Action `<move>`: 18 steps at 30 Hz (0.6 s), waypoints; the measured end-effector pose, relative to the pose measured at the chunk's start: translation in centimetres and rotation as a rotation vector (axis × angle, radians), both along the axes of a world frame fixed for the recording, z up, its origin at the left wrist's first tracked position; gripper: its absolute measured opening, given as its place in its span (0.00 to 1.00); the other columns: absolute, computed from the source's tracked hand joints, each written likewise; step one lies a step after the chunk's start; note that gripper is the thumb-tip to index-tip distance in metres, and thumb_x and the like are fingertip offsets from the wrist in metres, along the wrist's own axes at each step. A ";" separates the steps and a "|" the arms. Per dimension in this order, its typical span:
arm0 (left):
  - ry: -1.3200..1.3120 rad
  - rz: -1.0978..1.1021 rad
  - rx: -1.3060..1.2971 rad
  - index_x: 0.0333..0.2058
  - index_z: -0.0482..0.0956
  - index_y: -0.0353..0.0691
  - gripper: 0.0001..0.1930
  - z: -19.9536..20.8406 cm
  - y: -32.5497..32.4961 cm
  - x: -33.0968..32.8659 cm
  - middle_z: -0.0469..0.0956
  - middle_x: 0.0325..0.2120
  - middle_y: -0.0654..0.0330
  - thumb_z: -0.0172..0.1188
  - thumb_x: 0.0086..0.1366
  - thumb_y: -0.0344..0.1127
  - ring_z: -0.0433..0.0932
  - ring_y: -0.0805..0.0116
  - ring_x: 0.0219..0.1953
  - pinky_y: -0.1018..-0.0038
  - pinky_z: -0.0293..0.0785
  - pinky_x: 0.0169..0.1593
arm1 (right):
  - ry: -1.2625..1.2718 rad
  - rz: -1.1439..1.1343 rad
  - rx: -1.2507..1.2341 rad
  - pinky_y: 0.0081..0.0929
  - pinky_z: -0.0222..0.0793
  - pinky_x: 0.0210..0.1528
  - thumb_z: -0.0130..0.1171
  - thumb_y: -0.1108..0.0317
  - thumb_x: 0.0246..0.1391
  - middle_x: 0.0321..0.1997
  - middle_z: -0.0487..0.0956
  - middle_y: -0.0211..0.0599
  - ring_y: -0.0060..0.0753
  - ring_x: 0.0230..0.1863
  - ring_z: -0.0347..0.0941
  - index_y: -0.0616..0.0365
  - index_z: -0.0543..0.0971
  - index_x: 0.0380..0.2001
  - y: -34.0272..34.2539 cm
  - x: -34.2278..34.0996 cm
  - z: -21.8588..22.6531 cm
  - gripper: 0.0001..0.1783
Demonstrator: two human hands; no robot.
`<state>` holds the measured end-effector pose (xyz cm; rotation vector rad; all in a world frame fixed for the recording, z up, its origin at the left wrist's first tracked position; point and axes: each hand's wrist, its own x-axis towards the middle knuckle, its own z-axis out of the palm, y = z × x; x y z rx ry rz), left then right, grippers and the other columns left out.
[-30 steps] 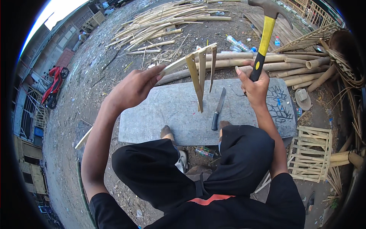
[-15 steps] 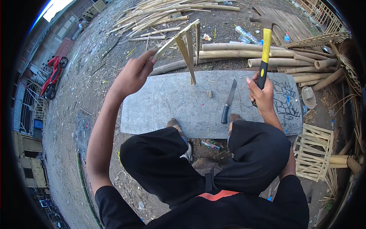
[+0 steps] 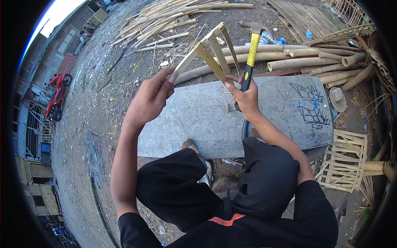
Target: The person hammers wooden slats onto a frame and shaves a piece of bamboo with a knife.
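Observation:
Up in the air, my left hand (image 3: 151,97) pinches the end of a light bamboo strip. Several slats hang from that strip, forming a small comb-like bamboo piece (image 3: 210,53). My right hand (image 3: 245,97) is wrapped round the black grip of a claw hammer (image 3: 253,51) with a yellow shaft, its head pointing away from me. Thumb and fingertips of the same hand also reach the lower end of a hanging slat. Under that hand, a knife with a dark handle (image 3: 245,129) lies on the grey board; its blade is mostly hidden.
The grey board (image 3: 281,120) with black scrawls spans the ground before my knees. Behind it lie thick bamboo poles (image 3: 306,65) and a heap of split bamboo (image 3: 173,25). A slatted bamboo crate (image 3: 344,161) stands at right. A red motorbike (image 3: 59,97) is far left.
My right hand has moved left with the hammer, bringing its fingers to a hanging slat's end. My left hand and the bamboo piece have shifted slightly right and the view has turned a little.

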<state>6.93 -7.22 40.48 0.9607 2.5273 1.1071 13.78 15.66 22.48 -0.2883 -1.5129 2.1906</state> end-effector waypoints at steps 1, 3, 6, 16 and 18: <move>-0.020 -0.007 -0.002 0.56 0.70 0.31 0.18 -0.1 0.1 0.1 0.66 0.20 0.65 0.46 0.74 0.37 0.63 0.77 0.21 0.75 0.63 0.25 | -0.005 0.007 -0.024 0.15 0.64 0.15 0.68 0.71 0.52 0.50 0.79 0.45 0.12 0.15 0.65 0.52 0.62 0.35 0.2 -0.1 -0.2 0.21; -0.013 0.013 0.032 0.56 0.71 0.31 0.18 -0.5 0.5 0.2 0.66 0.19 0.65 0.46 0.74 0.37 0.62 0.78 0.20 0.76 0.63 0.25 | -0.011 0.018 -0.055 0.14 0.64 0.16 0.68 0.71 0.52 0.48 0.80 0.45 0.12 0.15 0.65 0.51 0.62 0.34 0.2 -0.1 -0.3 0.21; 0.009 0.006 0.019 0.57 0.71 0.32 0.18 -0.8 0.6 -0.3 0.65 0.18 0.66 0.46 0.74 0.36 0.62 0.78 0.19 0.75 0.62 0.24 | -0.028 0.022 -0.065 0.14 0.64 0.16 0.67 0.72 0.53 0.46 0.81 0.45 0.12 0.15 0.65 0.51 0.62 0.34 -0.1 0.3 0.0 0.20; 0.234 -0.038 -0.102 0.59 0.70 0.34 0.20 4.6 -3.0 -1.9 0.65 0.19 0.67 0.46 0.75 0.39 0.63 0.80 0.20 0.78 0.61 0.23 | -0.034 -0.083 -0.035 0.16 0.64 0.18 0.63 0.74 0.55 0.47 0.81 0.47 0.11 0.15 0.61 0.51 0.63 0.35 1.5 2.0 -0.3 0.17; 0.309 -0.097 -0.177 0.60 0.70 0.36 0.20 4.8 -4.4 -3.3 0.67 0.19 0.64 0.44 0.75 0.39 0.64 0.77 0.19 0.75 0.62 0.25 | -0.037 -0.097 -0.054 0.16 0.64 0.18 0.63 0.75 0.55 0.47 0.81 0.47 0.11 0.14 0.61 0.51 0.63 0.35 1.7 2.3 -0.5 0.16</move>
